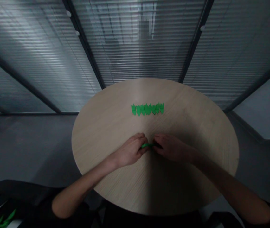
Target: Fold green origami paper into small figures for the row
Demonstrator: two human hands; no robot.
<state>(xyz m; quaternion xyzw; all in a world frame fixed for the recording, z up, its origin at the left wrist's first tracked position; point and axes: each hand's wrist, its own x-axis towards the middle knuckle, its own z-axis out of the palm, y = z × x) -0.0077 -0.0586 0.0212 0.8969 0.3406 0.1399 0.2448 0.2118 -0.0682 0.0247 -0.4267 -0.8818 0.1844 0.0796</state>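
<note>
Now both hands pinched small green paper piece (pixel 147 145) betw fingertips: left hand (pixel 130 150), right hand (pixel 170 148). Paper light, thin, creasable; best held at edges. Row of folded green pieces (pixel 147 109) lay beyond grip on round table (pixel 101 133).

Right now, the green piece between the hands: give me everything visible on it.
The green piece looks like thin bright green paper, the same colour as the row of folded green shapes farther back on the round wooden table. Only a short, narrow strip shows; the rest is hidden by fingers. It lies low at the tabletop, roughly level. The left hand and right hand both pinch it from opposite ends. Its full shape cannot be told.
</note>
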